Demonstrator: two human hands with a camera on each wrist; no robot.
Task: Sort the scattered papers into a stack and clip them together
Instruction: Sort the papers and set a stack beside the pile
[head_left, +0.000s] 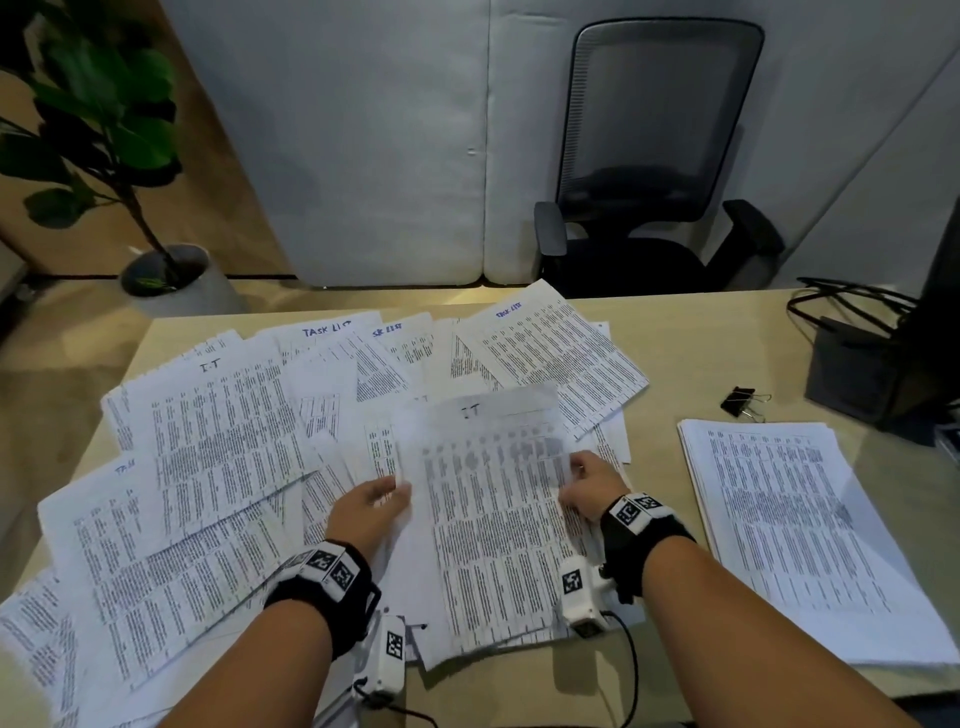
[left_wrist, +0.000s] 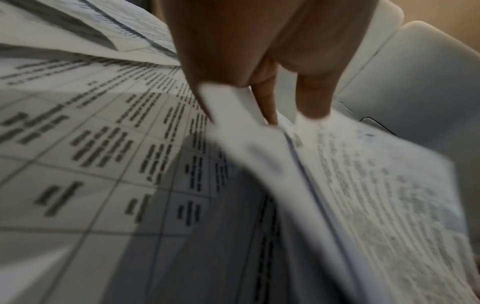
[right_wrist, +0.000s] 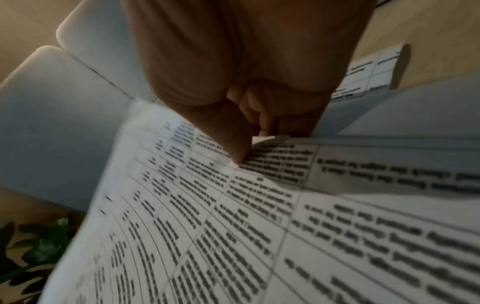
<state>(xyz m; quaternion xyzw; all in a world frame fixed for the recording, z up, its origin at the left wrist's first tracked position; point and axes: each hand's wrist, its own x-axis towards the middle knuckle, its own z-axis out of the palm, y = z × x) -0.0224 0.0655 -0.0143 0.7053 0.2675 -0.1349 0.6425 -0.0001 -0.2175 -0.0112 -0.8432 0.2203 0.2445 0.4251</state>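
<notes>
Both hands pinch one sheet (head_left: 493, 499) at centre frame, left hand (head_left: 371, 512) on its left edge, right hand (head_left: 589, 480) on its right. I think it should be carried level to the stack (head_left: 789, 519) at right, corners matched, before taking the clip (head_left: 740, 402) above it.

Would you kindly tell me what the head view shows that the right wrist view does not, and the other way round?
Only the head view shows the binder clip lying on the desk, the neat stack at the right, the office chair, and the left hand holding the left edge of the printed sheet. Only the right wrist view shows, close up, the right hand's thumb on top of the paper and curled fingers beneath its edge. Both show that sheet, the right hand gripping it, and the plant.
</notes>
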